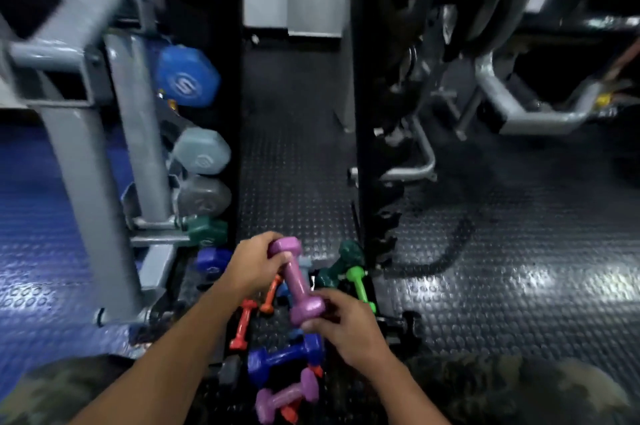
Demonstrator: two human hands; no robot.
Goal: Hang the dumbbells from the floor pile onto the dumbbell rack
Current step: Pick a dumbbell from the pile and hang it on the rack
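Above the floor pile (277,348), a purple dumbbell (296,281) is held up in the air by both hands. The left hand (254,265) has its fingers curled round the far end. The right hand (346,327) pinches the near end. Under it lie more dumbbells on the bumpy black floor (485,269): red ones (242,324), a big blue one (284,359), another purple one (285,397), a light green one (360,286) and a dark green one (337,269). On the left stands the dumbbell rack (138,134). It already holds a blue dumbbell (187,78), two grey ones (202,154) and a green one (204,232), each above the next.
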